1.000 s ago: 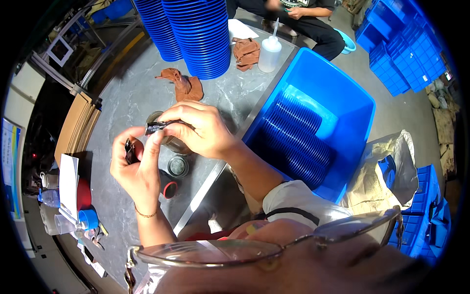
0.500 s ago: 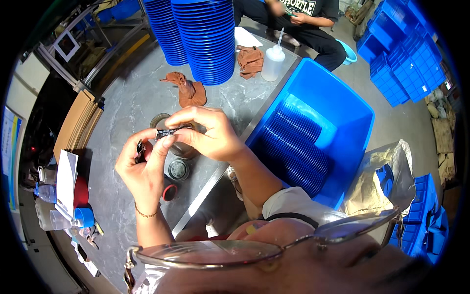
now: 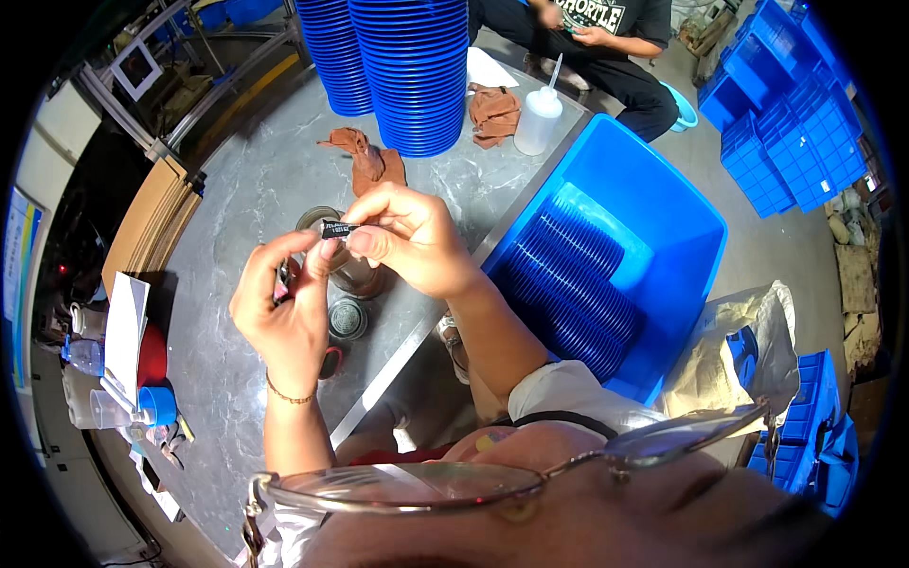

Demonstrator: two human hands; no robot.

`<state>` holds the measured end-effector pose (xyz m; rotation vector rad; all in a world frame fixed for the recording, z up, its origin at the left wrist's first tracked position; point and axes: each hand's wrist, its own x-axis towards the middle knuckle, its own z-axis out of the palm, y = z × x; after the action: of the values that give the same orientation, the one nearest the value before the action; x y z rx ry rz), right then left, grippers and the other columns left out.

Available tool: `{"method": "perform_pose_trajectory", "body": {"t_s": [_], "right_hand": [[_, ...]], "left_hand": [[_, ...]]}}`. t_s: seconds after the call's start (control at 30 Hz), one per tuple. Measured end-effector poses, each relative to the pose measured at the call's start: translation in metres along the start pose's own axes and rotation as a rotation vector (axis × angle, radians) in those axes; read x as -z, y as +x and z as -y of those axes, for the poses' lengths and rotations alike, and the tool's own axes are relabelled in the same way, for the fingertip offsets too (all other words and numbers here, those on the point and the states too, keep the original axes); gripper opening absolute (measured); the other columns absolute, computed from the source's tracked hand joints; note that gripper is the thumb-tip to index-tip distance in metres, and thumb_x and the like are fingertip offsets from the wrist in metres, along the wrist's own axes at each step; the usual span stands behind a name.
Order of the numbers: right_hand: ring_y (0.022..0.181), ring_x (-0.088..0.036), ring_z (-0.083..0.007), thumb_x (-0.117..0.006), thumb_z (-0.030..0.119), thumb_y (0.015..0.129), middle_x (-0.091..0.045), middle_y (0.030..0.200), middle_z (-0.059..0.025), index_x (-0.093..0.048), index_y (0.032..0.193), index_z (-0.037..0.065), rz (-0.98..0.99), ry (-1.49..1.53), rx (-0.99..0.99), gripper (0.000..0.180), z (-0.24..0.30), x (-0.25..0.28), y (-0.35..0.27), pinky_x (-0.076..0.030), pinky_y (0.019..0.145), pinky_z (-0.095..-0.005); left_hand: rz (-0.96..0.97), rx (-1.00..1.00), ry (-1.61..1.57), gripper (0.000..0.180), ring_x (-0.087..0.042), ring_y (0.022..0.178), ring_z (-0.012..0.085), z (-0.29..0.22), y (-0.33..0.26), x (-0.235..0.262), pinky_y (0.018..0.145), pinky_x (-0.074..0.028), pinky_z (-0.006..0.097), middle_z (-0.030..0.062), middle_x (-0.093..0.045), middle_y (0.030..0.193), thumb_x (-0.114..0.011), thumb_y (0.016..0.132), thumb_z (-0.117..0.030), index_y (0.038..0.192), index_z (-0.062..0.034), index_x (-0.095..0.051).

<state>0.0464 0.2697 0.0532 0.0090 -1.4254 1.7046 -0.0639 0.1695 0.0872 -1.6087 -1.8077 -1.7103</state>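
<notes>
A small black rectangular part (image 3: 336,229) with pale printing is held up over the table. My left hand (image 3: 284,317) pinches its left end between thumb and forefinger. The thumb and fingertips of my right hand (image 3: 417,246) close on the other end. More dark pieces (image 3: 283,281) are tucked in the curled fingers of my left hand, too small to name. Below the hands stands a brownish round container (image 3: 357,276), partly covered by them. Nearer me sit a round grey-green stamped-looking disc or tin (image 3: 347,320) and a red-rimmed round thing (image 3: 330,363), half hidden by my left wrist.
Tall stacks of blue ribbed trays (image 3: 417,85), brown cloths (image 3: 374,168) and a squeeze bottle (image 3: 538,123) stand farther back on the grey table (image 3: 256,170). At right, a blue tub (image 3: 696,237) contains more ribbed trays. A co-worker (image 3: 620,66) sits beyond the table.
Both hands have shifted slightly, and the black part is now turned with its printed side more toward me. The whole view has moved a little. The grip stays on both ends.
</notes>
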Motion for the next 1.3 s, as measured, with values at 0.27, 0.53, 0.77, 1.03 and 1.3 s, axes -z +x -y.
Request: {"method": "perform_pose_trajectory", "body": {"t_s": [0.27,0.53,0.77,1.03,1.3], "right_hand": [[0.071,-0.053,-0.0029,-0.064,0.008,0.084,-0.061,0.081,-0.0017,-0.057,0.092,-0.001,-0.023,-0.041,-0.031,0.014,0.000,0.004,-0.002,-0.043,0.060,-0.0185],[0.071,-0.055,-0.0062,-0.065,0.009,0.083,-0.061,0.084,-0.0046,-0.059,0.092,-0.002,0.033,-0.126,-0.021,0.016,0.005,0.005,-0.002,-0.045,0.061,-0.0201],[0.069,-0.052,-0.0050,-0.062,0.010,0.085,-0.059,0.077,-0.0024,-0.058,0.087,-0.001,0.050,-0.028,-0.046,0.011,0.003,0.004,-0.003,-0.043,0.061,-0.0207],[0.066,-0.053,-0.0068,-0.062,0.013,0.086,-0.057,0.077,-0.0022,-0.056,0.087,0.001,0.158,0.204,-0.126,0.014,0.001,0.005,-0.002,-0.042,0.057,-0.0208],[0.073,-0.054,-0.0067,-0.063,0.008,0.083,-0.061,0.079,-0.0035,-0.057,0.087,-0.002,0.094,0.145,0.071,0.012,-0.009,0.009,0.000,-0.045,0.066,-0.0227]], "left_hand": [[0.016,-0.181,0.089,0.016,-0.046,0.057,0.0088,0.003,0.001,0.000,0.052,-0.036,0.019,0.0036,-0.057,0.069,-0.073,0.072,0.000,0.083,-0.0018,-0.061],[0.148,-0.155,0.051,0.017,-0.049,0.055,0.0122,0.004,0.003,0.007,0.050,-0.038,0.022,0.0050,-0.056,0.067,-0.072,0.071,0.001,0.081,-0.0028,-0.059],[0.250,-0.066,-0.054,0.015,-0.053,0.056,0.0126,0.004,0.002,0.013,0.053,-0.041,0.023,0.0053,-0.057,0.067,-0.069,0.073,0.003,0.080,-0.0025,-0.057],[0.307,0.145,-0.293,0.015,-0.046,0.058,0.0061,0.012,-0.004,0.020,0.053,-0.036,0.020,0.0005,-0.055,0.068,-0.071,0.075,-0.005,0.076,-0.0014,-0.056],[0.209,0.109,-0.215,0.015,-0.044,0.063,0.0036,0.016,-0.010,0.011,0.057,-0.033,0.016,-0.0007,-0.056,0.075,-0.070,0.078,-0.005,0.084,-0.0002,-0.057]]}}
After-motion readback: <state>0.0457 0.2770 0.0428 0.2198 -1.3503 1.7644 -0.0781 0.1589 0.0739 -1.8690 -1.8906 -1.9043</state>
